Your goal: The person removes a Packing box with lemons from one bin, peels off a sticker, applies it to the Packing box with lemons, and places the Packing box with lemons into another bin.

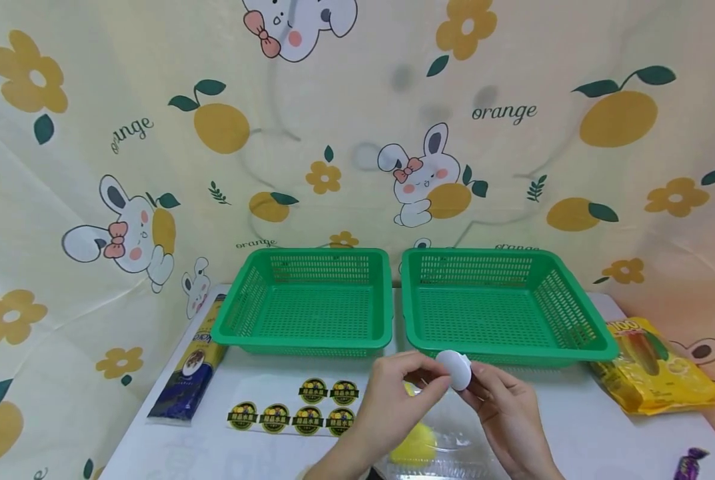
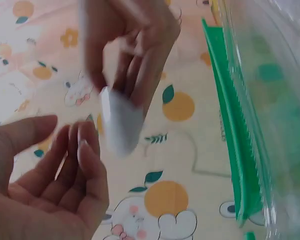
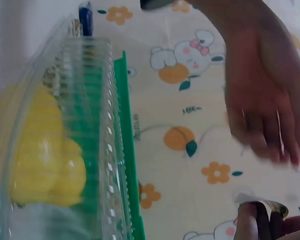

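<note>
My right hand (image 1: 507, 413) pinches a round sticker (image 1: 455, 371) by its edge, its white back facing me. A dark and gold printed edge of that sticker (image 3: 277, 207) shows in the right wrist view. Close beside it is my left hand (image 1: 388, 400); in the left wrist view its thumb and fingers stand apart, loosely curved, holding nothing. Beneath both hands lies a clear plastic box (image 1: 456, 445) with yellow fruit (image 1: 414, 445) in it, partly hidden by the hands. A sheet of several round black-and-gold stickers (image 1: 274, 419) lies to the left.
Two green baskets, left (image 1: 315, 350) and right (image 1: 513, 355), stand side by side at the back. A long blue-and-gold packet (image 1: 186, 373) lies at the left, a yellow bag (image 1: 657, 367) at the right. One purple wrapped candy (image 1: 690, 463) is near the front right corner.
</note>
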Demonstrator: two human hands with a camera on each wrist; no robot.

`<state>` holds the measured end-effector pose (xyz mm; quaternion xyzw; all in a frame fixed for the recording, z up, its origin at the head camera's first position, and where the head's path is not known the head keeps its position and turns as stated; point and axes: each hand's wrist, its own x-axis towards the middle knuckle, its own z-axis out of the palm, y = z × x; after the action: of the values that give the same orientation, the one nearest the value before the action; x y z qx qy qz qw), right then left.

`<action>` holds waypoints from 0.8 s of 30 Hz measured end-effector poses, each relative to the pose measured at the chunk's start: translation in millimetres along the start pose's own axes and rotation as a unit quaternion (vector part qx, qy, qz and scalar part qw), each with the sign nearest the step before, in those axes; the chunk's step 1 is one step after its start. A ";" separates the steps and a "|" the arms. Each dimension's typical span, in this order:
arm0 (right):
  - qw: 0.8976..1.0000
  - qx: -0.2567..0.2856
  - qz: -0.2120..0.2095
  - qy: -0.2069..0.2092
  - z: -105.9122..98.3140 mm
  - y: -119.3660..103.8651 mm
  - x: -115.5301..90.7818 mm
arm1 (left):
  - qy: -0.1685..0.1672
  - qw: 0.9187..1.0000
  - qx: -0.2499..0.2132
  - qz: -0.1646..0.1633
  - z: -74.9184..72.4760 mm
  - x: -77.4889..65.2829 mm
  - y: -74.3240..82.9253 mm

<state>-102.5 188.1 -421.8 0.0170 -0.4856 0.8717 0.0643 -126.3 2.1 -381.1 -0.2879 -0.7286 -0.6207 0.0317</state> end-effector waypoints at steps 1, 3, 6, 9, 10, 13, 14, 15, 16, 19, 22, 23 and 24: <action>1.000 -0.002 -0.006 0.003 2.9 0.4 -0.9 | 0.008 1.000 -0.001 0.003 6.3 2.5 0.0; 1.000 -0.004 -0.015 0.014 8.0 1.1 -2.6 | 0.027 1.000 0.005 0.008 15.2 6.0 -0.8; 0.999 -0.003 -0.023 0.032 12.7 1.7 -4.2 | 0.041 0.999 0.004 0.003 21.6 9.5 -1.7; 0.999 0.008 -0.035 0.034 14.3 3.4 -4.7 | 0.041 0.999 -0.003 -0.005 23.4 11.4 -1.8; 0.999 0.015 -0.039 0.032 14.2 4.7 -5.2 | 0.038 0.999 -0.007 -0.009 23.6 11.5 -2.0; 0.998 0.023 -0.053 0.027 14.5 9.1 -6.4 | 0.035 0.999 -0.014 -0.018 23.8 11.0 -2.7; 0.998 0.022 -0.057 0.026 14.6 10.3 -7.0 | 0.033 0.999 -0.016 -0.022 23.8 10.7 -3.1; 0.998 0.019 -0.060 0.029 15.0 11.4 -7.5 | 0.032 0.999 -0.017 -0.024 23.7 10.5 -3.7; 0.997 0.013 -0.064 0.031 15.8 12.3 -7.6 | 0.032 0.999 -0.016 -0.025 23.5 10.6 -4.3; 0.996 -0.009 -0.085 0.033 18.0 14.1 -9.2 | 0.034 0.999 -0.018 -0.034 23.5 10.5 -6.1; 0.992 -0.030 -0.117 0.035 20.8 16.0 -12.0 | 0.044 0.998 -0.026 -0.045 24.4 10.2 -7.2; 0.990 -0.039 -0.127 0.037 21.9 16.7 -12.9 | 0.048 0.997 -0.033 -0.051 24.7 9.9 -7.1; 0.989 -0.047 -0.138 0.041 23.2 17.2 -13.9 | 0.054 0.996 -0.036 -0.055 25.2 9.8 -7.3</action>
<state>-91.7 158.1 -425.3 0.0451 -0.5161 0.8306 0.2041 -129.9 28.6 -389.3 -0.2144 -0.7179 -0.6617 0.0267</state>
